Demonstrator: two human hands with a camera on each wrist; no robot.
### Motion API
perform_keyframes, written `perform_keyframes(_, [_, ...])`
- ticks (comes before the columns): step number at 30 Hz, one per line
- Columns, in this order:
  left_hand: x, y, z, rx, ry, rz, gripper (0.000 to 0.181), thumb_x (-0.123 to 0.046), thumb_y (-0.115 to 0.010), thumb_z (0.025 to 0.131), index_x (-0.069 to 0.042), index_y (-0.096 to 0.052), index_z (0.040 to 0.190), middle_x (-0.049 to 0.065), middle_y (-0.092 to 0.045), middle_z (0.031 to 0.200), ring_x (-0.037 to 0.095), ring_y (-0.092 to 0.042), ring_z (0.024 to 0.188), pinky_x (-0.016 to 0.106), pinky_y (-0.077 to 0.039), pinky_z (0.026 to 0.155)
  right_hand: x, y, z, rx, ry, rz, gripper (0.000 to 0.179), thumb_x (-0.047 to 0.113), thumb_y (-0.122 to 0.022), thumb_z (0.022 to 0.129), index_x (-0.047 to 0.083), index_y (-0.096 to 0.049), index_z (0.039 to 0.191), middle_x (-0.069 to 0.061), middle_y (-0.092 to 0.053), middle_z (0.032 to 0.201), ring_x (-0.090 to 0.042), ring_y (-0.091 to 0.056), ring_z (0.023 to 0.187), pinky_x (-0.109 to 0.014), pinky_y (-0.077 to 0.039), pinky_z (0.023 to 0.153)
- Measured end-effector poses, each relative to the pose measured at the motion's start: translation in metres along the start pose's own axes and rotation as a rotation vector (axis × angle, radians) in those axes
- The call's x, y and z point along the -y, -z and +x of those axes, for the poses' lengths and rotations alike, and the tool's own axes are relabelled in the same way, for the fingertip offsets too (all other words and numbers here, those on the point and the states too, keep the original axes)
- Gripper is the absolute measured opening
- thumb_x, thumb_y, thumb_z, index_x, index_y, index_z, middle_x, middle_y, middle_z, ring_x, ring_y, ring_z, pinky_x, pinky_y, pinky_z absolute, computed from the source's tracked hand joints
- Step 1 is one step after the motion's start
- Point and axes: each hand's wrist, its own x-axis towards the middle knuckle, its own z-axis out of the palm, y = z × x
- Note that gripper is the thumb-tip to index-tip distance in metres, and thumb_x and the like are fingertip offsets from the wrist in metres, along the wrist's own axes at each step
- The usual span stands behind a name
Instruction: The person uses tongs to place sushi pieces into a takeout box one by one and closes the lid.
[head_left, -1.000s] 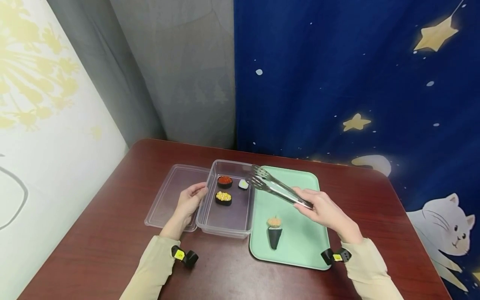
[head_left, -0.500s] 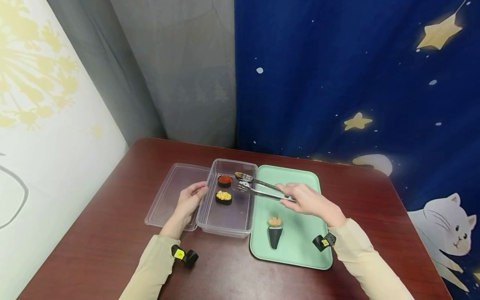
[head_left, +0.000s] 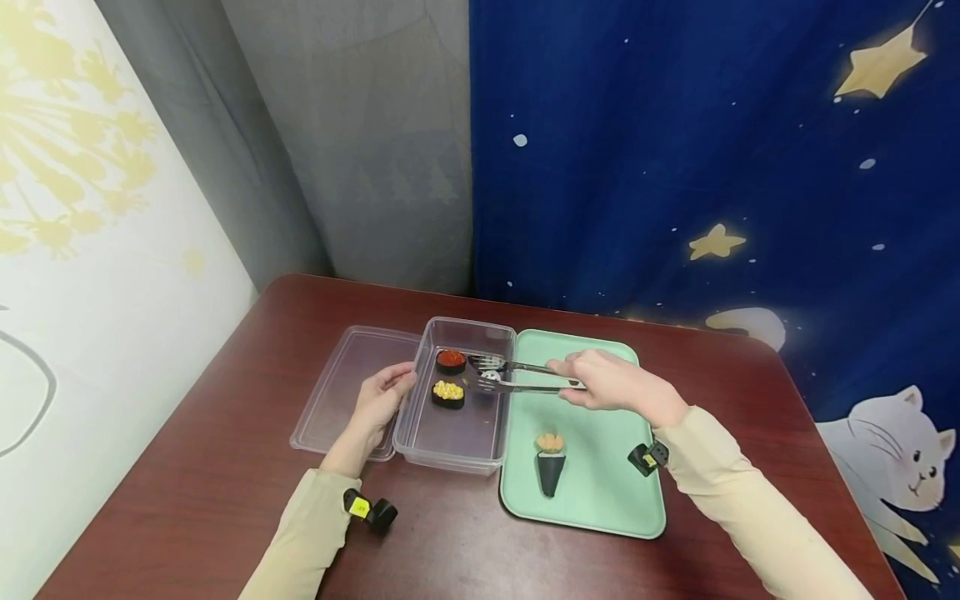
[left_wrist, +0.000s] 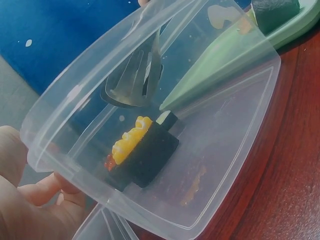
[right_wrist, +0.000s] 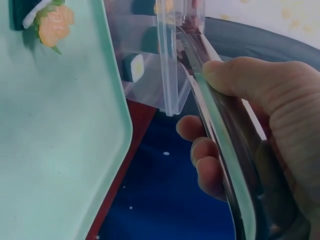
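Observation:
My left hand (head_left: 384,400) grips the left rim of a clear plastic container (head_left: 446,460). My right hand (head_left: 618,382) holds metal serving tongs (head_left: 536,387) by their arms, which stand apart. Their slotted heads reach into the container, over a small white-centred sushi roll (right_wrist: 136,68) near its right wall; in the head view they partly cover it. To the left, also in the container, sit a gunkan sushi with red roe (head_left: 451,359) and one with yellow corn topping (head_left: 447,392). In the left wrist view the tongs' head (left_wrist: 132,82) hangs above the container floor, with nothing visible in it.
A pale green tray (head_left: 607,492) stands against the container's right side and carries a black cone hand roll (head_left: 551,473) with orange topping. The clear lid (head_left: 333,392) lies left of the container, partly behind the left hand. The reddish-brown table (head_left: 225,467) bears everything.
My right hand has moved left with the tongs, whose heads went from above the container's right rim to over the small roll inside. The left hand has stayed on the rim.

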Motion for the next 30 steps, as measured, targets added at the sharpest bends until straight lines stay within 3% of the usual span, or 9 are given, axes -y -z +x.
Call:
perform_keyframes(8, [0.001, 0.000, 0.001, -0.002, 0.002, 0.005, 0.035, -0.013, -0.057, 0.094, 0.003, -0.056, 0.125, 0.020, -0.059, 0.112, 0.012, -0.056, 0.082, 0.021, -0.045, 0.066, 0.005, 0.005, 0.006, 0.058, 0.002, 0.011, 0.033, 0.007, -0.066, 0.083, -0.008, -0.063, 0.113, -0.015, -0.067, 0.091, -0.016, -0.061, 0.069, -0.028, -0.050, 0.066])
perform_keyframes(16, [0.002, 0.000, 0.001, -0.003, 0.005, 0.001, 0.035, -0.012, -0.057, 0.094, 0.003, -0.056, 0.125, 0.019, -0.060, 0.111, 0.012, -0.056, 0.082, 0.020, -0.045, 0.066, 0.009, 0.008, 0.011, 0.068, 0.045, -0.012, 0.027, 0.008, -0.068, 0.080, -0.003, -0.064, 0.105, -0.002, -0.058, 0.067, -0.004, -0.039, 0.054, -0.022, -0.040, 0.053])
perform_keyframes(24, [0.002, 0.000, 0.002, 0.000, -0.004, -0.019, 0.034, -0.011, -0.057, 0.093, 0.004, -0.056, 0.124, 0.017, -0.061, 0.106, 0.011, -0.057, 0.079, 0.020, -0.046, 0.066, 0.013, 0.006, 0.021, 0.067, 0.070, -0.075, 0.015, 0.008, -0.068, 0.078, 0.008, -0.057, 0.088, 0.003, -0.047, 0.060, -0.007, -0.040, 0.052, -0.023, -0.037, 0.050])
perform_keyframes(30, [0.003, -0.001, 0.002, 0.001, -0.005, -0.029, 0.034, -0.010, -0.057, 0.093, 0.005, -0.055, 0.124, 0.017, -0.061, 0.106, 0.010, -0.057, 0.079, 0.020, -0.046, 0.066, 0.018, 0.010, 0.030, 0.136, 0.048, -0.089, 0.015, 0.009, -0.069, 0.079, 0.009, -0.055, 0.083, 0.003, -0.049, 0.060, -0.008, -0.043, 0.053, -0.023, -0.038, 0.051])
